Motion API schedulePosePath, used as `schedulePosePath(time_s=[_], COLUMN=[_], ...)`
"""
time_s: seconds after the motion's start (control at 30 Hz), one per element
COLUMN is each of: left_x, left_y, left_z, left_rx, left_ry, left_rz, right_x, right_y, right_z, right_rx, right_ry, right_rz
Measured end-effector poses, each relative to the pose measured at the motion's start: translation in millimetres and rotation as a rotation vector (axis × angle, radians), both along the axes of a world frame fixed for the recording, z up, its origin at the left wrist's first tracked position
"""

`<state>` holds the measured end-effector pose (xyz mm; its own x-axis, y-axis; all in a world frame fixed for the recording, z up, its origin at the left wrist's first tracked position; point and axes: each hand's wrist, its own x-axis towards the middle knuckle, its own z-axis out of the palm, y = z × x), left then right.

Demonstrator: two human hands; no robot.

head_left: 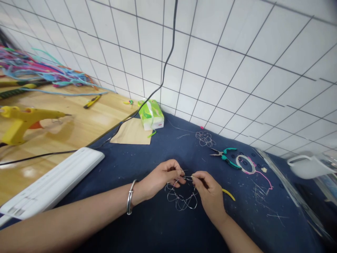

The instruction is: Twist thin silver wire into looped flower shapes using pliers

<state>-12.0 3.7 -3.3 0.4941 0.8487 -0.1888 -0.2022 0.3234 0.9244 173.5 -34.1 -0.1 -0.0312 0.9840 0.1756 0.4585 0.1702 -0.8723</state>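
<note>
— Looking at the wire flower point(181, 196), where does it sit?

— Low over the dark blue cloth of the table point(147, 165), between the two hands. The left hand point(160, 179) pinches its upper edge from one side, the right hand point(207, 191) pinches a strand at the top from the other; both are closed on the wire, fingertips nearly meeting.

— How would you judge it handles?

— Light, I think, almost nothing to lift. The loops are thin bare metal, so they look springy yet easy to bend out of shape, and a hard squeeze would likely flatten a petal. Smooth wire also tends to slip between fingertips.

— So where is the best hold?

— Near the top, where the strands cross and gather, just where the fingers are now. The open loops below hang free and seem too soft to grip.

— Anything else close by?

— A yellow-handled tool point(228, 194) lies just beside the right hand. Farther back rest green pliers point(226, 157), a second wire flower point(205, 138), a coil of pale cord point(245, 164) and a green tissue pack point(151, 114). Off to the left, on the wooden part, a yellow glue gun point(23, 121) and a white tray point(52, 182)
</note>
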Motion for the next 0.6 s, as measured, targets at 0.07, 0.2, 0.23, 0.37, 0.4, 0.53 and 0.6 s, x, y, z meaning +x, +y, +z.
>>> schedulePosePath(time_s=[0.07, 0.2, 0.23, 0.37, 0.4, 0.53, 0.6], left_x=[0.5, 2.4, 2.9, 3.7, 3.7, 3.2, 2.4], left_y=[0.0, -0.5, -0.7, -1.9, -2.2, -1.8, -0.6], left_z=[-1.6, -3.0, -2.8, -0.6, -0.2, -0.8, -1.6], left_rx=[0.002, 0.005, 0.005, 0.018, 0.026, 0.048, 0.038], left_ry=[-0.007, 0.003, 0.01, 0.037, 0.04, 0.05, 0.049], left_rz=[-0.002, 0.014, 0.02, 0.04, 0.045, 0.055, 0.038], right_x=[0.0, -1.2, -1.5, -1.2, -0.9, -0.3, -0.4], right_y=[-0.4, -1.3, -1.4, -1.4, -1.4, -2.1, -2.6], right_z=[-1.5, -2.4, -2.4, -3.6, -4.3, -6.2, -6.5], right_rx=[-0.044, -0.081, -0.085, -0.098, -0.1, -0.119, -0.125], right_ry=[0.035, 0.09, 0.1, 0.129, 0.129, 0.111, 0.113], right_rz=[-0.013, -0.02, -0.022, -0.03, -0.032, -0.043, -0.042])
